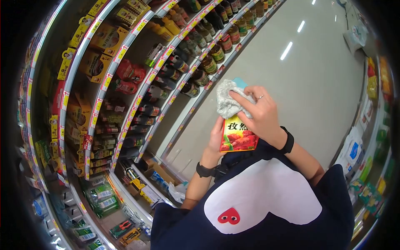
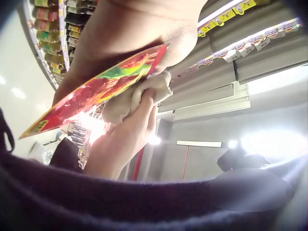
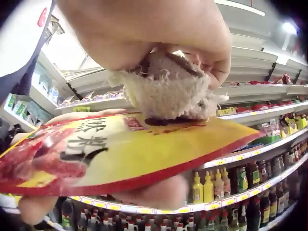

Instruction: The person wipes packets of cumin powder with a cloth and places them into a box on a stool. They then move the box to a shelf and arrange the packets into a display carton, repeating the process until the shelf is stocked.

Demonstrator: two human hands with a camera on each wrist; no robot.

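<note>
Two bare hands meet in front of the person's chest, one on a packet and the other on a cloth. The right hand (image 1: 263, 113), with a ring (image 1: 261, 96) on one finger, has its fingers bent and clamped on the pale, fuzzy cloth (image 1: 227, 101). The left hand (image 1: 215, 136) grips the packet (image 1: 238, 139) by its side, with fingers underneath, as the right wrist view shows. The packet is yellow and red, with dark lettering and a picture of food on its printed face. The cloth touches that face near the far end and hides part of it. Something light blue (image 1: 240, 83) shows just beyond the cloth; I cannot tell what it is.

Each wrist wears a black band. Behind the hands comes the dark shirt (image 1: 329, 208), with a large white shape and a small red heart (image 1: 229, 216) with eyes. Past the hands lies a pale, shiny floor (image 1: 308, 79). To the left of the head view, curved shelves carry rows of bottles (image 1: 209, 65), red bags (image 1: 130, 71) and brown boxes (image 1: 95, 66), with yellow price tags along the edges. More goods line the far right
</note>
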